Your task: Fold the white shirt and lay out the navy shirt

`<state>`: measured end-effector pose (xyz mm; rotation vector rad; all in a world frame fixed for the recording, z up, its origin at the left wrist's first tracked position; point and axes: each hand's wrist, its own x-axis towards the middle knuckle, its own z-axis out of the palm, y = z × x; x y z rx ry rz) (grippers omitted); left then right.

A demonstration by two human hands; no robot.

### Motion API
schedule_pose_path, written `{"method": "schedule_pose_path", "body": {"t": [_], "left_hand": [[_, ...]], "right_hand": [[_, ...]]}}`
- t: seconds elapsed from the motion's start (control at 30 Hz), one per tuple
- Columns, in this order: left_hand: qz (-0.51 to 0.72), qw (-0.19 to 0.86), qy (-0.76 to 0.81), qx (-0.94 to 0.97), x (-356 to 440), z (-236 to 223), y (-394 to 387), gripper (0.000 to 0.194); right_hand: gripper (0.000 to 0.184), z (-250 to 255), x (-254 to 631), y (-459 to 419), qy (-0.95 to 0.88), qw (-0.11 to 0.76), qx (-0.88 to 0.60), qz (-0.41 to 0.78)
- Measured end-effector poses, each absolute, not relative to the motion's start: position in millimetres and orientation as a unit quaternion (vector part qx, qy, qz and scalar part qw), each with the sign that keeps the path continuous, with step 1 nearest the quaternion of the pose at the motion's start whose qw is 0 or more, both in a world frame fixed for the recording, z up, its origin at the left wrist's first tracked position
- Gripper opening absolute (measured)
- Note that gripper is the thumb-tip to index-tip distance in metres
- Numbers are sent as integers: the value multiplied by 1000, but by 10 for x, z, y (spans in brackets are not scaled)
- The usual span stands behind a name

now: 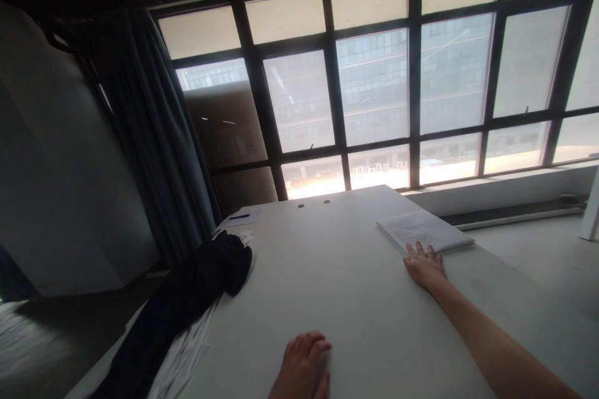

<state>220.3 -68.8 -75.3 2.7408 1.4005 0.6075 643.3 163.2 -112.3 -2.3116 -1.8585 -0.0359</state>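
Note:
My right hand (425, 266) lies with its fingers spread, the fingertips on the near edge of a flat, folded white sheet (433, 230). That sheet, perhaps paper or thin plastic, rests at the right edge of the white table (299, 274). Low in the middle of the view is my left hand (302, 365), its fingers curled together over the tabletop. Something pale shows between its thumb and fingers, too blurred to name. Away to the left of it, a dark piece of clothing (201, 280) lies bunched along the table's left side.
White, crumpled sheets or bags (180, 358) stick out from under the dark clothing. A blue pen (239, 217) lies on paper at the far left corner. Two round holes (326, 201) are near the table's far end. Beyond stand windows (374, 87) and a dark curtain (159, 131).

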Motion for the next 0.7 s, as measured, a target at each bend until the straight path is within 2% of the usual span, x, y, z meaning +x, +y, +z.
{"method": "schedule_pose_path", "body": {"t": [0.2, 0.53, 0.7], "left_hand": [[181, -1, 449, 875, 2226, -734, -713, 41], [186, -3, 442, 877, 2243, -660, -730, 38], [168, 16, 455, 875, 2248, -644, -737, 42]], "right_hand": [[59, -1093, 6453, 1738, -646, 101, -757, -19], [47, -929, 6535, 1653, -626, 186, -756, -35], [40, -929, 6583, 1622, -626, 194, -755, -23]]}}
